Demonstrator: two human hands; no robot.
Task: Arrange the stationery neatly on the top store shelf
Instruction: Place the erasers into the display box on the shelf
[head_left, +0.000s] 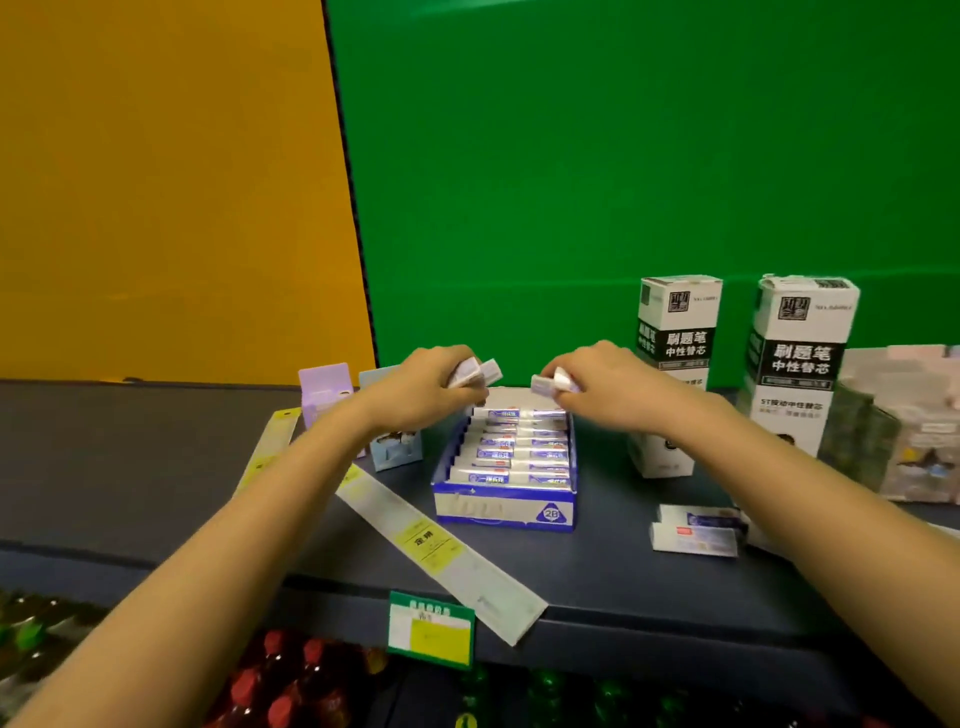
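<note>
Here, erasers (475, 371) pinched in left hand (415, 387)

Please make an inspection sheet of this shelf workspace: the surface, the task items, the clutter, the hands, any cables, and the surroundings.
Surface: dark top shelf, items scattered.
Job's things: open blue display box holding rows of small packs; two loose packs lie right of it; two tall white refill boxes upright behind.
Clutter: long flat packet overhanging the front edge; a second one at left; two small pastel boxes.
Grippers: left hand and right hand each grip small packs above the box.
Cables: nothing seen.
Surroundings: green and yellow back panels; bottles on the shelf below; price tag.
</note>
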